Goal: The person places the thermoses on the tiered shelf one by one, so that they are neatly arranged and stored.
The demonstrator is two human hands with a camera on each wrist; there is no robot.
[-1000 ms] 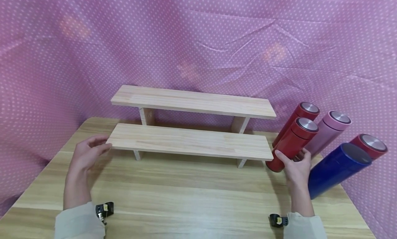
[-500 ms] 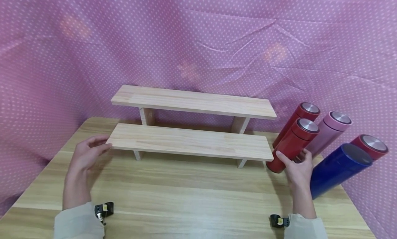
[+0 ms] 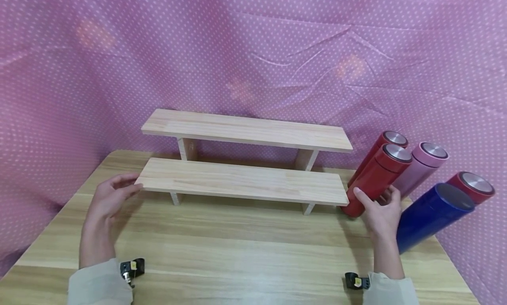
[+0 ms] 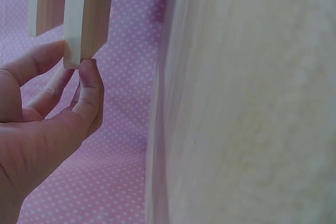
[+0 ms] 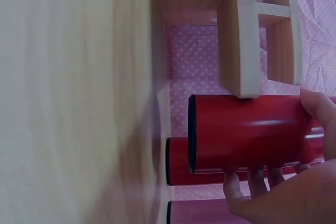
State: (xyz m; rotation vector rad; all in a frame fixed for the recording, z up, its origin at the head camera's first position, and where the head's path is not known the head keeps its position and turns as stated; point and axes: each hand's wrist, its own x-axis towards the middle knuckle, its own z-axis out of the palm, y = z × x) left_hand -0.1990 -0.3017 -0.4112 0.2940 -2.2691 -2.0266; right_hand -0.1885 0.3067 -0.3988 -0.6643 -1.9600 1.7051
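In the head view, my right hand [image 3: 382, 213] grips a red thermos bottle [image 3: 374, 175] with a silver lid, thumb on one side and fingers on the other. The right wrist view shows the bottle's dark base [image 5: 192, 134] raised off the table, its side close against the end of the shelf's lower board [image 5: 248, 51]. At the left, my left hand [image 3: 111, 197] pinches the left end of the lower board on the two-tier wooden shelf [image 3: 241, 179]. Thumb and fingers meet that board's end [image 4: 79, 30] in the left wrist view.
Behind the held bottle stand another red thermos [image 3: 362, 164] and a pink one [image 3: 420, 168]. A blue bottle [image 3: 431, 219] and a further red one [image 3: 475, 188] are right of my right hand. A dotted pink cloth [image 3: 253, 54] hangs behind the wooden table [image 3: 237, 252].
The red thermos in my right hand has risen a little, its base coming up from the table. My left hand stays at the shelf's end.
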